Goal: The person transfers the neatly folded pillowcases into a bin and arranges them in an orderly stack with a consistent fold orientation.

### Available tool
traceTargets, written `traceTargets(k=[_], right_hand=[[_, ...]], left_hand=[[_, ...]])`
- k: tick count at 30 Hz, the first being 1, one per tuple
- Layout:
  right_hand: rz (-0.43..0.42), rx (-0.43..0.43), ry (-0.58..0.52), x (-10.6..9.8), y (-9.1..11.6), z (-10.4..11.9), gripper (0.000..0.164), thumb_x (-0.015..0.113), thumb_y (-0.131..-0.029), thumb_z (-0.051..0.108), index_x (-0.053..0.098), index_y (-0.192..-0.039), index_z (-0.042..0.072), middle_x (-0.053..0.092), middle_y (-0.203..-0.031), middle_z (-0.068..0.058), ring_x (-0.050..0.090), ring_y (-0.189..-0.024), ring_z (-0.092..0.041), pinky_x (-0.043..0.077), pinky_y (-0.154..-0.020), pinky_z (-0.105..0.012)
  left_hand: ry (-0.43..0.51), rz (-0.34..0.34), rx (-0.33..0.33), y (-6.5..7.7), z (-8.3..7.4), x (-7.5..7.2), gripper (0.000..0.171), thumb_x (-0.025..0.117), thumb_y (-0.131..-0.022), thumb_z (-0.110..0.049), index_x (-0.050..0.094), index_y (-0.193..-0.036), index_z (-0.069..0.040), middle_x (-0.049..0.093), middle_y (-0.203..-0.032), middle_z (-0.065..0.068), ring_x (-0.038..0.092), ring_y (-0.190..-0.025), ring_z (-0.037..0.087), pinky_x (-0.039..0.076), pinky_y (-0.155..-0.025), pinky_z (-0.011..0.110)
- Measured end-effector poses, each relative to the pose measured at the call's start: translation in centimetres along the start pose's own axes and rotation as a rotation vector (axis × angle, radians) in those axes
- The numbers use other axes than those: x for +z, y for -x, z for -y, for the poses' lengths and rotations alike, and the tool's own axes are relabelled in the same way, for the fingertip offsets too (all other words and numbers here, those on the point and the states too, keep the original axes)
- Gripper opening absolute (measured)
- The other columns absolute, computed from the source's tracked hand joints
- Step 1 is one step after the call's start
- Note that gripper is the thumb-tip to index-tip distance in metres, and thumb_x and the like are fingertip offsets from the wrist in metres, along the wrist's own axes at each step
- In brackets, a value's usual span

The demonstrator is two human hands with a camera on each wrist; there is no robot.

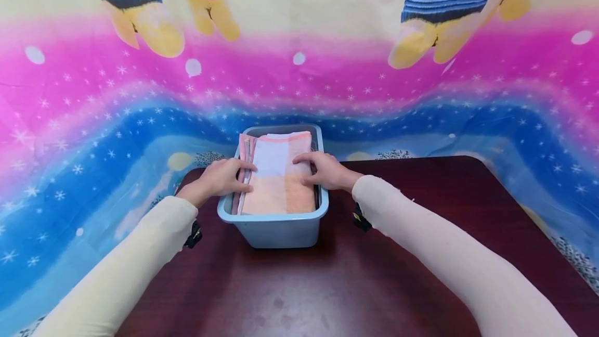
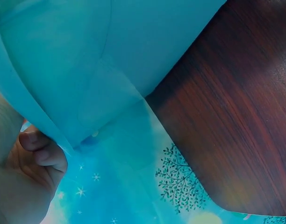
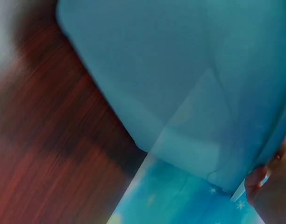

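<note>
A light blue plastic bin (image 1: 276,218) stands on a dark wooden table (image 1: 421,233). A folded peach and white towel (image 1: 281,181) fills it, with pink folded cloth (image 1: 244,150) tucked along its left side. My left hand (image 1: 225,177) lies across the bin's left rim, fingers flat on the cloth. My right hand (image 1: 324,170) lies across the right rim, fingers flat on the towel. The left wrist view shows the bin's outer wall (image 2: 87,60) and fingertips (image 2: 38,149) of my left hand beside the rim. In the right wrist view, the bin wall (image 3: 180,70) hides most of my right hand (image 3: 269,189).
A bright sheet (image 1: 93,118) printed with stars and cartoon bears hangs behind and around the table. The table's rounded corner (image 2: 236,116) shows in the left wrist view, with the blue starred sheet (image 2: 129,186) below it. Both forearms wear cream sleeves.
</note>
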State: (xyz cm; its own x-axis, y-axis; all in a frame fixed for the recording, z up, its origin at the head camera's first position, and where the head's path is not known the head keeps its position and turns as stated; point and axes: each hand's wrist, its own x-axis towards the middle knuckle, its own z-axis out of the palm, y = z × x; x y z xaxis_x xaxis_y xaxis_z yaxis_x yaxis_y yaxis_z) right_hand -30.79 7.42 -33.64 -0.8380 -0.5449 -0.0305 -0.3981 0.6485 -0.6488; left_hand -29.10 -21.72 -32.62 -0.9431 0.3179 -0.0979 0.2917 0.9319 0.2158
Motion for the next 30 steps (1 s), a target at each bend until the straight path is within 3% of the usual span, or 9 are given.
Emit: traceTargets(k=[2, 7, 13, 18, 23, 26, 30], right_hand=[[-0.018, 0.014, 0.036, 0.2, 0.0, 0.1, 0.054, 0.076, -0.092, 0.020, 0.058, -0.142, 0.020, 0.054, -0.149, -0.007, 0.051, -0.132, -0.023, 0.047, -0.107, -0.043], [-0.038, 0.022, 0.060, 0.3, 0.1, 0.2, 0.053, 0.076, -0.091, 0.020, 0.059, -0.142, 0.020, 0.055, -0.148, -0.005, 0.051, -0.133, -0.024, 0.040, -0.114, -0.048], [-0.046, 0.021, 0.103, 0.4, 0.1, 0.3, 0.053, 0.076, -0.092, 0.021, 0.059, -0.141, 0.020, 0.058, -0.146, -0.004, 0.052, -0.135, -0.025, 0.027, -0.120, -0.055], [-0.037, 0.009, 0.204, 0.6, 0.4, 0.5, 0.053, 0.074, -0.093, 0.026, 0.058, -0.144, 0.020, 0.064, -0.138, -0.002, 0.055, -0.131, -0.024, 0.032, -0.112, -0.054], [-0.044, 0.006, 0.305, 0.8, 0.7, 0.6, 0.053, 0.071, -0.095, 0.031, 0.057, -0.145, 0.020, 0.069, -0.124, -0.002, 0.056, -0.124, -0.024, 0.038, -0.094, -0.045], [-0.060, 0.007, 0.316, 1.0, 0.8, 0.6, 0.050, 0.070, -0.095, 0.032, 0.059, -0.143, 0.018, 0.064, -0.127, -0.002, 0.056, -0.121, -0.022, 0.039, -0.090, -0.042], [-0.080, 0.011, 0.306, 1.2, 1.1, 0.5, 0.047, 0.068, -0.097, 0.032, 0.060, -0.141, 0.017, 0.053, -0.131, -0.005, 0.059, -0.113, -0.020, 0.041, -0.094, -0.042]], left_hand=[[-0.014, -0.004, 0.001, 0.1, -0.1, -0.1, 0.059, 0.080, -0.085, -0.041, 0.064, -0.138, -0.022, 0.069, -0.102, 0.006, 0.060, -0.098, 0.025, 0.050, -0.077, 0.039], [-0.043, -0.011, 0.006, 0.1, -0.3, -0.1, 0.059, 0.080, -0.085, -0.042, 0.064, -0.138, -0.022, 0.071, -0.105, 0.007, 0.061, -0.099, 0.027, 0.051, -0.080, 0.043], [-0.068, -0.011, 0.003, 0.0, -0.4, 0.2, 0.062, 0.081, -0.084, -0.044, 0.063, -0.140, -0.022, 0.067, -0.085, 0.004, 0.057, -0.082, 0.023, 0.046, -0.067, 0.035], [-0.064, -0.016, 0.023, 0.0, -0.6, 0.4, 0.060, 0.081, -0.084, -0.039, 0.064, -0.138, -0.019, 0.058, -0.067, -0.001, 0.050, -0.062, 0.017, 0.037, -0.054, 0.029], [-0.051, -0.028, 0.032, 0.0, -0.7, 0.6, 0.055, 0.082, -0.083, -0.036, 0.068, -0.133, -0.017, 0.059, -0.068, -0.003, 0.051, -0.061, 0.014, 0.040, -0.054, 0.028], [-0.048, -0.029, 0.029, 0.0, -0.8, 0.7, 0.053, 0.081, -0.084, -0.036, 0.069, -0.131, -0.017, 0.058, -0.068, -0.003, 0.051, -0.062, 0.015, 0.040, -0.055, 0.028], [-0.046, -0.029, 0.030, 0.1, -0.9, 0.8, 0.051, 0.081, -0.084, -0.035, 0.070, -0.130, -0.016, 0.057, -0.068, -0.002, 0.052, -0.063, 0.015, 0.040, -0.056, 0.029]])
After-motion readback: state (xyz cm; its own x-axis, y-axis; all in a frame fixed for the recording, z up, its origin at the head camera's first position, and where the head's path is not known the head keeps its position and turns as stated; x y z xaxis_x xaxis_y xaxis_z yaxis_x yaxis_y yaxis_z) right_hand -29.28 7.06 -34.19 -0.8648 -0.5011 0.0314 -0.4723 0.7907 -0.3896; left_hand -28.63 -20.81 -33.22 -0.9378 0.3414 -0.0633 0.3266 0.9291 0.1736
